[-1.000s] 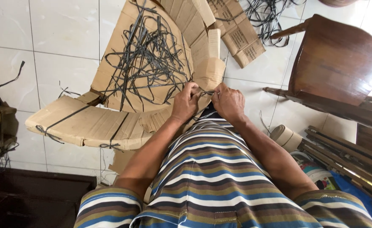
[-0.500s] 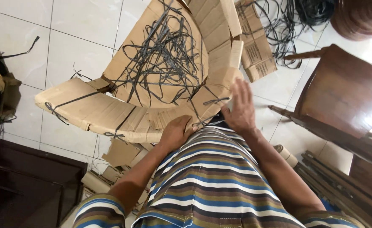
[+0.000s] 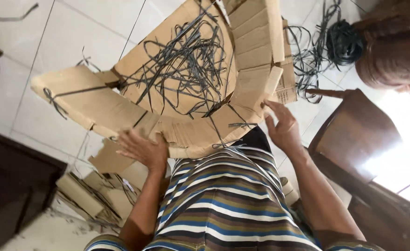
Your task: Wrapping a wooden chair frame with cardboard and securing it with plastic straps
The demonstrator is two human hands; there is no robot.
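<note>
A curved cardboard wall (image 3: 93, 104), tied together with black plastic straps, rings a cardboard base covered in several loose black strap offcuts (image 3: 186, 65). My left hand (image 3: 142, 148) lies with spread fingers against the outer lower wall on the left. My right hand (image 3: 284, 128) is open, fingers apart, touching the wall's right end near a knotted strap (image 3: 240, 124). Neither hand grips anything. My striped shirt fills the bottom of the view.
A dark wooden chair (image 3: 354, 139) stands at the right. A coil of black strap (image 3: 342, 44) and tangled straps lie at upper right beside a brown round object (image 3: 396, 56). Cardboard scraps (image 3: 98, 186) lie at lower left by a dark cabinet (image 3: 9, 186).
Both hands let go of the strap knot they were tying. My left hand slid left along the outer wall; my right hand moved to the wall's right end. The view tilted.
</note>
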